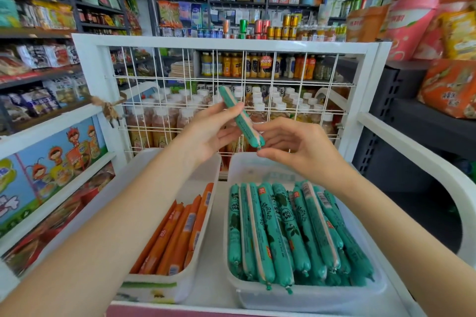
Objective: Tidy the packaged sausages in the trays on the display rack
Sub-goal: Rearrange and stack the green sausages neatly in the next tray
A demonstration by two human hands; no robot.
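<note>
While both hands hold green sausage (pixel 242 117) aloft: left hand (pixel 206 134) pinches mid-shaft, right hand (pixel 296 147) nips clipped tip. Looks light, firm, film slick; grip shaft, not tip. Green tray (pixel 309 293) below right hand, orange tray (pixel 188 283) below left.

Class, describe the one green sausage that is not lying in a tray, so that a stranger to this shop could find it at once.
Start at the white wire-grid rack and the two trays below it: orange sausages on the left, green sausages on the right. Above them, the held green sausage is tilted in the air, with the left hand around its middle and the right hand pinching its lower tip.
</note>
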